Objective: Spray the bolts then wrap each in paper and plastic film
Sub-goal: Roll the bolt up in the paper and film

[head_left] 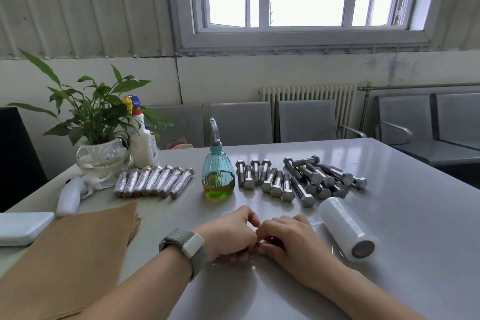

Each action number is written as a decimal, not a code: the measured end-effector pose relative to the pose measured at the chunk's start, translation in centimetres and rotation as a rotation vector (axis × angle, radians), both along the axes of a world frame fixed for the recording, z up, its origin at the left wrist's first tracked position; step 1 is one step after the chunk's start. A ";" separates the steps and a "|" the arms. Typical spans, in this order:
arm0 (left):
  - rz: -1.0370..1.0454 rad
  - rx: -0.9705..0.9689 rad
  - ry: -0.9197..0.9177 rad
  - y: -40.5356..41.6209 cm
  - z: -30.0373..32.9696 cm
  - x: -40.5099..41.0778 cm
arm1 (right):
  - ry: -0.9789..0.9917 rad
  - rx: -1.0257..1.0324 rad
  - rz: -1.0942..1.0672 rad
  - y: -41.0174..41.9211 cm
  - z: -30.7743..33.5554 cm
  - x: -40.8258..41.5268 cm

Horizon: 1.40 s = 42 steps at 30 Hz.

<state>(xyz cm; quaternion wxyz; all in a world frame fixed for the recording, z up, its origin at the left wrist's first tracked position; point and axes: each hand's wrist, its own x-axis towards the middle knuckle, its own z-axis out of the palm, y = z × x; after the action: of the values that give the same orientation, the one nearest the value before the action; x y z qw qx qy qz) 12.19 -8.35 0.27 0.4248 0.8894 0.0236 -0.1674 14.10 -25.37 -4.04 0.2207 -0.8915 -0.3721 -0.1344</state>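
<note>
My left hand (231, 234) and my right hand (285, 239) meet at the table's near middle, fingers curled together around something small that they hide; a bit of clear plastic film (233, 264) shows under them. Several bare steel bolts (298, 179) lie in a loose group behind my hands. Several wrapped bolts (153, 180) lie side by side at the left. A teal spray bottle (217, 176) with green liquid stands between the two groups. The roll of plastic film (346, 228) lies to the right of my right hand. Brown paper sheets (78, 254) lie at the left front.
A potted plant in a glass bowl (101, 156) and a white spray bottle (142, 143) stand at the table's far left. A white handheld device (68, 196) and a white flat box (22, 226) lie on the left. Grey chairs (306, 119) stand behind the table.
</note>
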 end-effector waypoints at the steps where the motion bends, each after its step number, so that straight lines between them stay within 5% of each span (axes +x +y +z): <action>1: 0.005 -0.018 -0.006 0.0 0.1 -0.1 | 0.004 0.009 0.001 0.0 0.0 0.0; 7: 0.158 -0.285 -0.145 1.0 0.1 -1.3 | 0.005 0.020 0.004 0.0 0.2 -0.1; 10: 0.154 -0.272 -0.234 1.5 -0.4 -2.3 | 0.008 0.039 0.009 0.0 0.3 -0.2; 17: 0.096 -0.016 -0.451 1.7 0.4 -3.4 | -0.015 0.015 0.020 0.0 0.4 -0.5; 21: 0.076 0.506 -0.685 2.8 1.2 -3.7 | -0.013 0.019 0.028 0.0 0.4 -0.5; 23: -0.027 0.609 -0.729 3.0 0.7 -3.8 | -0.013 0.021 0.025 0.0 0.4 -0.4; 28: -0.147 0.471 -0.765 2.5 -1.4 -3.4 | -0.010 0.011 0.028 0.1 0.4 -0.5; 34: -0.022 0.251 -0.714 2.0 -2.9 -3.1 | 0.027 0.032 0.018 0.1 0.7 -0.5; 38: -0.010 0.235 -0.642 2.2 -3.0 -2.8 | 0.072 0.131 -0.018 0.2 1.0 -0.4; 42: 0.011 0.228 -0.617 2.1 -3.2 -2.5 | -0.050 0.011 -0.056 1.3 0.8 -0.9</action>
<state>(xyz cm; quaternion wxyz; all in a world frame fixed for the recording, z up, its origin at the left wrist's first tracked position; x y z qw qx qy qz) 9.65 -6.23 -2.94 0.3105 0.9399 -0.0829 0.1157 13.19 -24.04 -3.20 0.2126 -0.8968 -0.3515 -0.1646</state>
